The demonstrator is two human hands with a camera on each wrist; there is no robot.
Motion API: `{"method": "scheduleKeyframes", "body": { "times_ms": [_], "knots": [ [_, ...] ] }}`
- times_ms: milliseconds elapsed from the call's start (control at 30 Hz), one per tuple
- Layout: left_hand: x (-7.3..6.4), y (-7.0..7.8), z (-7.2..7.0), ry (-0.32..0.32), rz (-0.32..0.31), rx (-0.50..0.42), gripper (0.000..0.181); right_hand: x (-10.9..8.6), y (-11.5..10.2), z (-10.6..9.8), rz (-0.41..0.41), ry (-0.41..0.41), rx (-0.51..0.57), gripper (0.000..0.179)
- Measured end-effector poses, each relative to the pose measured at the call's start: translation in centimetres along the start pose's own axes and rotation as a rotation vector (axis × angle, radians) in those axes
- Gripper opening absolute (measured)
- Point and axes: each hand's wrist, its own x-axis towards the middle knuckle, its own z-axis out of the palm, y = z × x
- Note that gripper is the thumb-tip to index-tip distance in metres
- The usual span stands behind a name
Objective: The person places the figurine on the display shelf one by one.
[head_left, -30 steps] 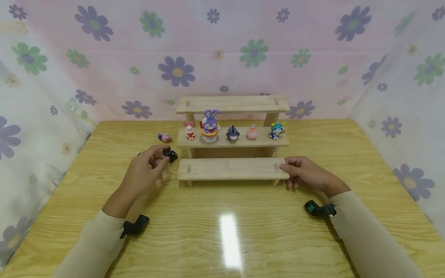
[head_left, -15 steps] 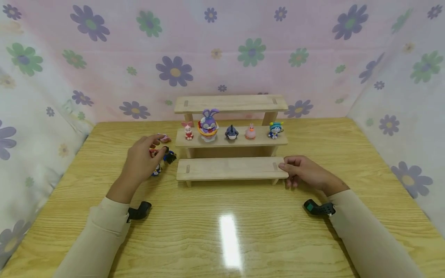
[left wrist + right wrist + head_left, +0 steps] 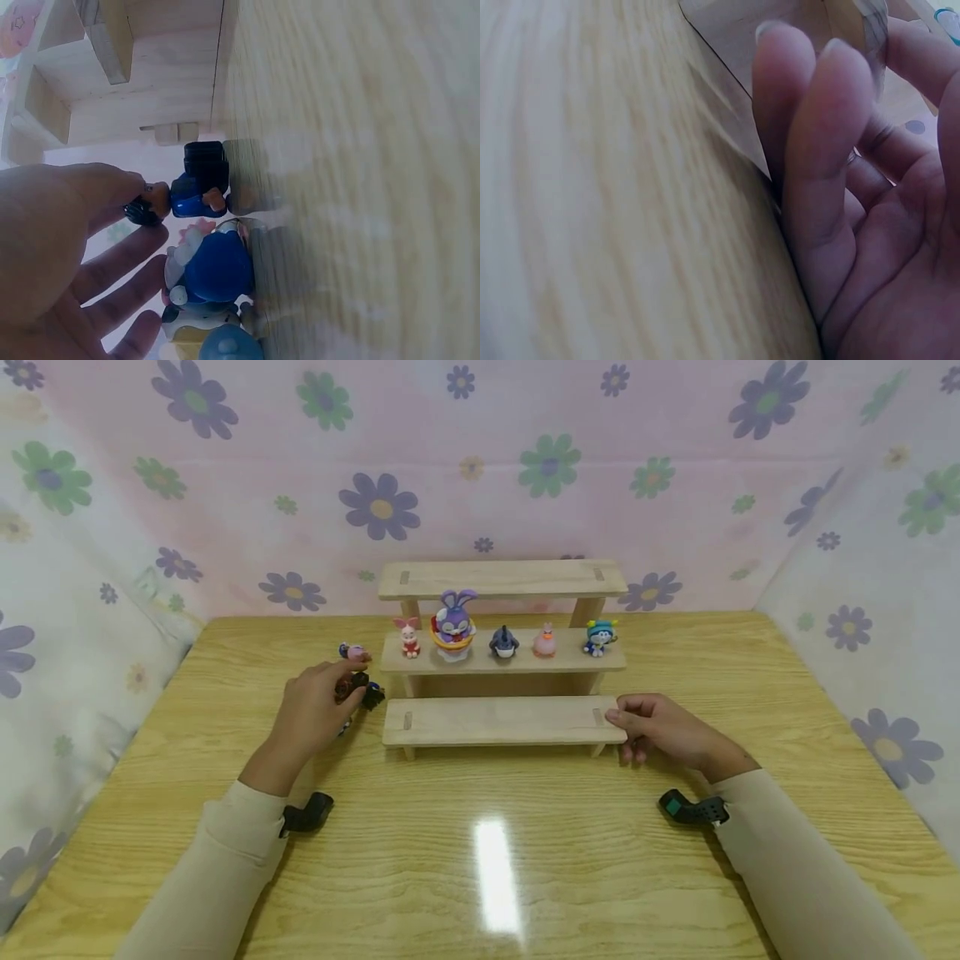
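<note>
Black-haired figurine [image 3: 187, 195] in glossy blue, toward the table's [image 3: 390, 868] back left corner, is pinched by the left hand [image 3: 309, 714]; the right hand [image 3: 667, 737] grips the shelf [image 3: 502, 720].

Right hand [image 3: 889, 232] with curled fingers, pale wooden stand [image 3: 746, 34] beyond the hand's fingertips, one digit touching the stand's end, grained wooden tabletop [image 3: 615, 187] alongside the hand.
</note>
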Motion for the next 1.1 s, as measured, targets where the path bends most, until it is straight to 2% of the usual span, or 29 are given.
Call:
{"method": "scheduleKeyframes", "body": {
  "times_ms": [167,367,600,1000,1100],
  "knots": [
    [0.07,0.17,-0.06,-0.02,-0.011,0.014,0.035,-0.12,-0.01,0.07,-0.001,0.008,0.004,0.031],
    [-0.09,0.25,-0.28,-0.065,-0.063,0.01,0.034,-0.14,-0.09,0.1,0.017,0.009,0.003,0.032],
    [-0.08,0.22,-0.37,-0.067,-0.078,0.004,0.033,-0.16,-0.31,0.18,0.016,0.011,0.006,0.033],
    [-0.04,0.61,-0.5,0.07,-0.056,-0.039,0.034,-0.28,-0.45,0.2,0.033,0.019,-0.013,0.035],
    [0.02,0.63,-0.64,0.144,-0.028,-0.039,0.034,-0.27,-0.45,0.19,0.036,0.016,-0.014,0.035]
  ]
}}
